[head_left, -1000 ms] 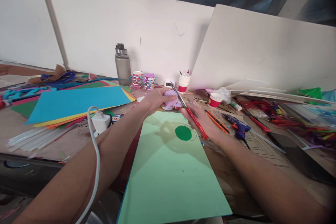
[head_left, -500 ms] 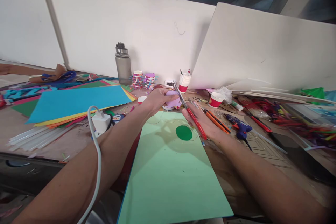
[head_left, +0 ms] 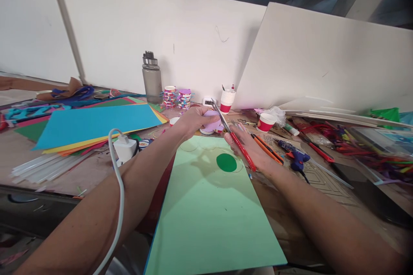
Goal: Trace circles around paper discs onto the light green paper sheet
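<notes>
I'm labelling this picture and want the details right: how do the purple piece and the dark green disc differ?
Colour: the purple piece is pale lilac, while the dark green disc is a deep green.
Support: the left hand pinches the purple piece; the dark green disc lies flat on the pale green sheet.
Visibility: the left hand covers part of the purple piece, but the dark green disc shows whole.
Both have rounded outlines.

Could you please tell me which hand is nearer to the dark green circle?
Right: the right hand is close by, beyond the dark green circle and to its right; the left hand is farther beyond, leftward.
</notes>
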